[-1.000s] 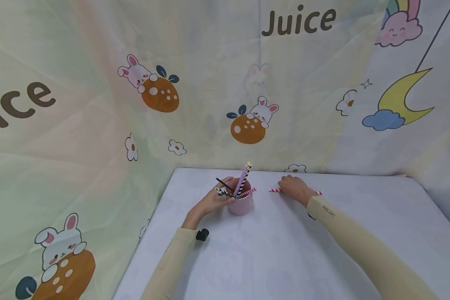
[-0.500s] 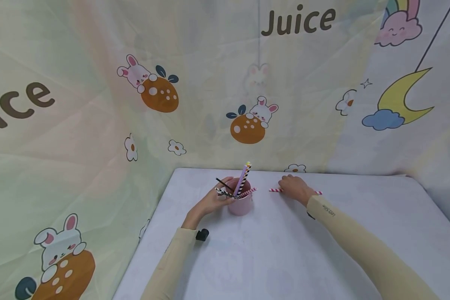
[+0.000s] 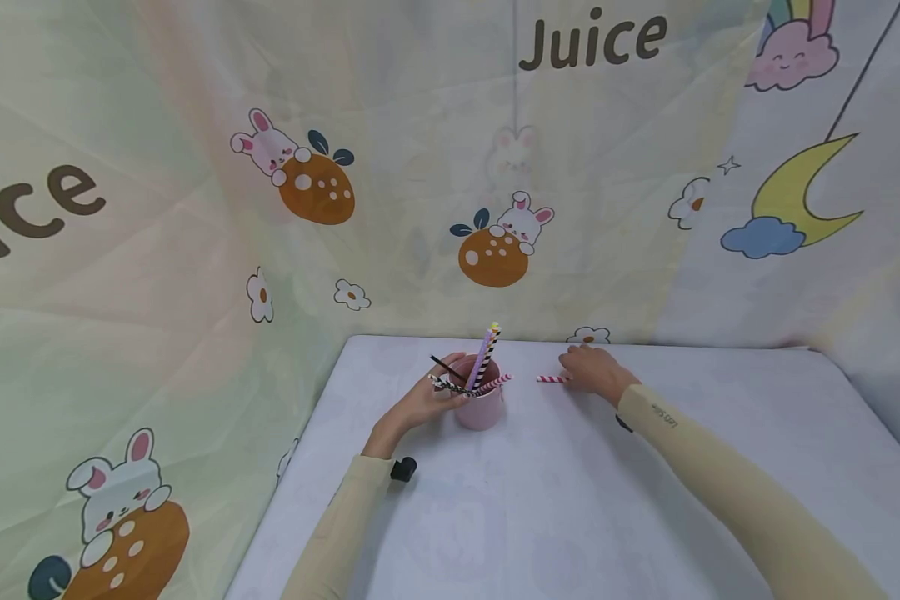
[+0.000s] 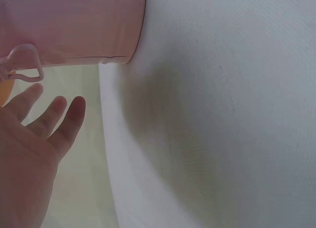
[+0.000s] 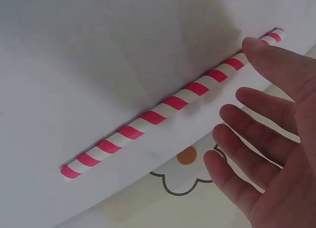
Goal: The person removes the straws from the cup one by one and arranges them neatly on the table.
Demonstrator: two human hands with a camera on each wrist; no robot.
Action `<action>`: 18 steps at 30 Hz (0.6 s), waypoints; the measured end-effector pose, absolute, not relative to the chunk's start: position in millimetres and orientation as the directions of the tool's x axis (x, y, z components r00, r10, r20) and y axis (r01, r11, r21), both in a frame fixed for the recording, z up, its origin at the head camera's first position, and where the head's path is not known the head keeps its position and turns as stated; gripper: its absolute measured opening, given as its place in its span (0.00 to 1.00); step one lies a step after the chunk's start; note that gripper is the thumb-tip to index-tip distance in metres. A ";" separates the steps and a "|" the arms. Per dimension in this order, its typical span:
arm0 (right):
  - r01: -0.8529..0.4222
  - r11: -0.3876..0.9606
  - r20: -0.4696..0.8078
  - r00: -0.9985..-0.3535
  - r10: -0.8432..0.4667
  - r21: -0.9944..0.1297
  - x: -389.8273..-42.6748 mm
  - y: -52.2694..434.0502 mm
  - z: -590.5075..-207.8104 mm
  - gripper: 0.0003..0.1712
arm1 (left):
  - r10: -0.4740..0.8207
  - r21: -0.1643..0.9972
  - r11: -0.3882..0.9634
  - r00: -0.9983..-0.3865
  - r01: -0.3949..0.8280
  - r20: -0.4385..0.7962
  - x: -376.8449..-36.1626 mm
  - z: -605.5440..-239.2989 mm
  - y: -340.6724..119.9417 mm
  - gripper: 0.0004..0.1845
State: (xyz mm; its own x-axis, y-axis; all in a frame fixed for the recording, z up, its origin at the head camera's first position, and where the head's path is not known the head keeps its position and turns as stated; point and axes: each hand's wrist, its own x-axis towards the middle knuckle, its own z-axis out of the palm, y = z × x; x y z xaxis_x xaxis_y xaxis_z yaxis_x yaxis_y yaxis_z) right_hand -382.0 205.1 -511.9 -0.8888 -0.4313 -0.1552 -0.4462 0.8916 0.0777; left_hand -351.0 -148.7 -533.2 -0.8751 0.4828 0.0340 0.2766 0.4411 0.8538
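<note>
A pink cup (image 3: 479,408) stands near the far edge of the white table (image 3: 555,500) and holds several patterned straws (image 3: 486,354). My left hand (image 3: 437,393) lies at the cup's left side with straight fingers and holds nothing. In the left wrist view the left hand (image 4: 49,114) shows just below the pink cup (image 4: 74,25). To the right of the cup a red-and-white striped straw (image 3: 550,379) lies flat on the table. My right hand (image 3: 581,367) hovers over it, fingers spread. In the right wrist view one fingertip (image 5: 252,45) of the right hand (image 5: 237,102) touches the striped straw (image 5: 168,105) near its end.
A cartoon-printed backdrop (image 3: 495,250) with bunnies and the word Juice hangs close behind and to the left of the table. The table's left edge (image 3: 300,467) drops off beside my left forearm. A small black strap piece (image 3: 402,469) sits at my left wrist.
My right hand has shifted slightly and now covers the striped straw's right end. The left hand and the cup have not moved.
</note>
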 end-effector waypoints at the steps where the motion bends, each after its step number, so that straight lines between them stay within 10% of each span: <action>1: -0.447 0.891 -0.152 -0.888 -0.433 0.075 -380.5 204.4 -509.8 0.16 | 0.478 0.854 0.444 -0.878 0.270 0.029 -350.9 -533.4 -148.8 0.45; 18: -0.404 0.914 -0.097 -0.909 -0.405 -0.028 -368.1 202.1 -486.8 0.39 | 0.498 0.864 0.399 -0.864 0.308 0.078 -351.8 -534.7 -148.7 0.43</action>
State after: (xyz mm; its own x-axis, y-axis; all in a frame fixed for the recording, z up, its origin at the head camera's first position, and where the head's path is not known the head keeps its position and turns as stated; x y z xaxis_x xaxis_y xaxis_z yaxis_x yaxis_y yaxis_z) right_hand -368.1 202.1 -486.8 -0.9092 -0.4049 -0.0971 -0.4042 0.9142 -0.0283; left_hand -351.8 -148.7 -534.7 -0.8637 0.4980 0.0777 0.3079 0.3993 0.8636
